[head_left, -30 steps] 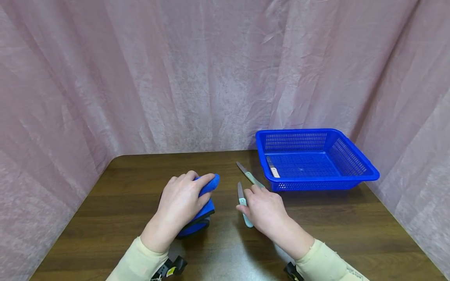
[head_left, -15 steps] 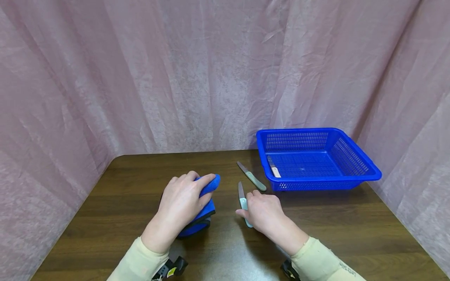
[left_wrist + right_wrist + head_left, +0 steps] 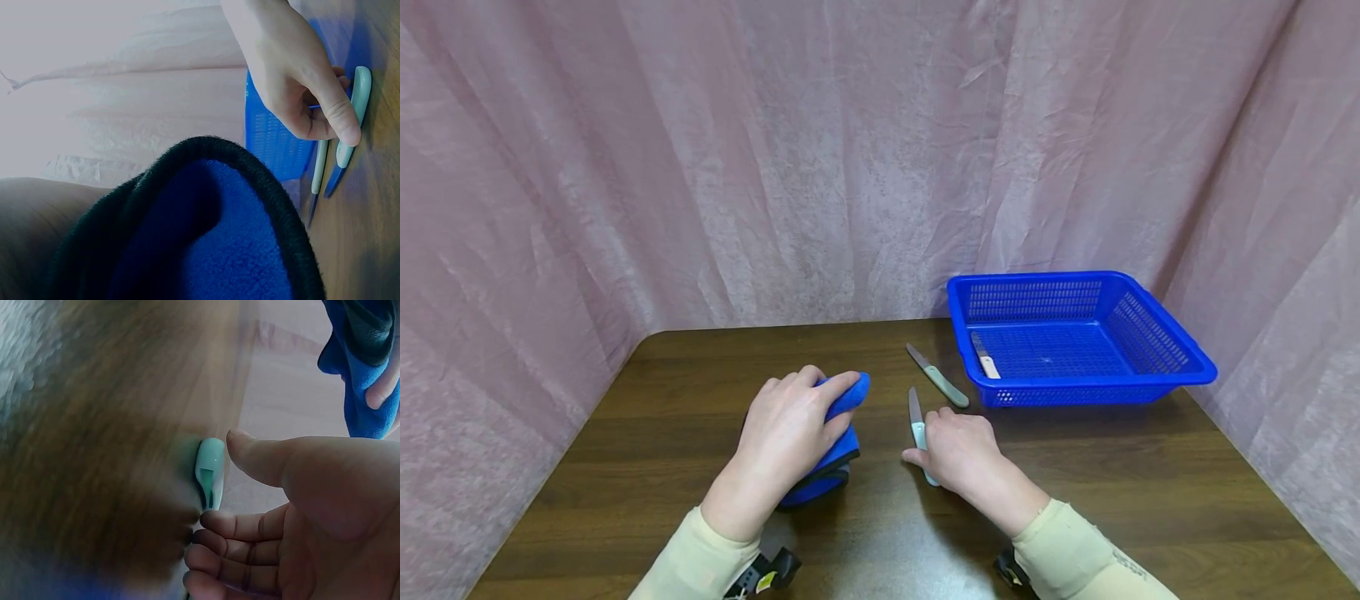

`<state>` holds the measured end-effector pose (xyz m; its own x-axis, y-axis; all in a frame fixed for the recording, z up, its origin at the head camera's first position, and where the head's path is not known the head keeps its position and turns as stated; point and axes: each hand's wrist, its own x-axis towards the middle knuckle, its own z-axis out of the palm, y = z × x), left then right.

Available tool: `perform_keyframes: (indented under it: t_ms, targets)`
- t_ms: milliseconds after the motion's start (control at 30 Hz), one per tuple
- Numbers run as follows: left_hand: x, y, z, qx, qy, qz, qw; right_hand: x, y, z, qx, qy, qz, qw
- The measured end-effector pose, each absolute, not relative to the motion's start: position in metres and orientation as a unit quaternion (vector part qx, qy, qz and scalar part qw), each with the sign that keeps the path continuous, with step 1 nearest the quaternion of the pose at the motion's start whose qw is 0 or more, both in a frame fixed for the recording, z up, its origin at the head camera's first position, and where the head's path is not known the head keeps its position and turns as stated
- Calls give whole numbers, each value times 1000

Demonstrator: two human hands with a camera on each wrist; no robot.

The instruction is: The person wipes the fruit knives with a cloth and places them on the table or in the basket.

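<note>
In the head view my left hand (image 3: 784, 433) grips a folded blue cloth (image 3: 841, 450) with a dark border, held at the middle of the table. The cloth fills the lower part of the left wrist view. My right hand (image 3: 964, 448) hovers low over a small knife (image 3: 917, 430) with a mint handle, lying on the table. Its thumb is left of the handle and its fingers on the right, apart from each other in the right wrist view. Behind it lies a second knife (image 3: 945, 386) with a green handle.
A blue plastic basket (image 3: 1090, 384) stands at the back right of the wooden table (image 3: 662, 433). Inside, along its left wall, lies a knife (image 3: 988, 367) with a white handle. Pink curtains (image 3: 865, 167) hang behind and beside the table.
My right hand has drawn back slightly from the farther knife, whose handle end now shows, and stays over the nearer one. The left hand and the cloth have hardly moved.
</note>
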<state>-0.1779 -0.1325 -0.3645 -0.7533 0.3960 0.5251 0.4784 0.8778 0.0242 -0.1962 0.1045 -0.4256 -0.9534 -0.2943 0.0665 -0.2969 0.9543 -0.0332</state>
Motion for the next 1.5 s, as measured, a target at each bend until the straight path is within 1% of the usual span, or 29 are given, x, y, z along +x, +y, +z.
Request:
perform_keyframes:
  t_ms: [300,567,667,700,767,867,900,933,1067,1167,1233,1500]
  targets:
    - [-178,-133,-364,-232,-934,-79,261,-201,104,-431,144,-989,25,26]
    - [-178,-133,-365,-235,-931,-79,266,-199,108,-433,169,-983,22,72]
    - [-179,-133,-365,-238,-929,-80,272,-201,111,-439,179,-979,29,90]
    - [-179,-133,-365,-238,-928,-81,274,-207,114,-448,186,-976,30,104]
    - [-179,-134,-365,-240,-927,-82,276,-209,115,-451,187,-976,34,110]
    - [-178,-134,-366,-239,-927,-83,275,-211,116,-451,182,-977,36,107]
    - [-178,-134,-366,-239,-928,-83,274,-210,115,-449,179,-978,36,105]
    - [-178,-134,-366,-239,-928,-83,274,-205,112,-439,172,-980,38,92]
    - [-178,-134,-366,-239,-928,-84,275,-202,111,-433,164,-981,44,89]
    - [-178,-135,-366,-239,-927,-84,275,-202,111,-434,166,-979,54,109]
    - [-178,-136,-365,-236,-929,-84,272,-201,111,-433,171,-974,60,132]
    - [-178,-137,-361,-225,-934,-86,264,-195,114,-422,216,-940,69,257]
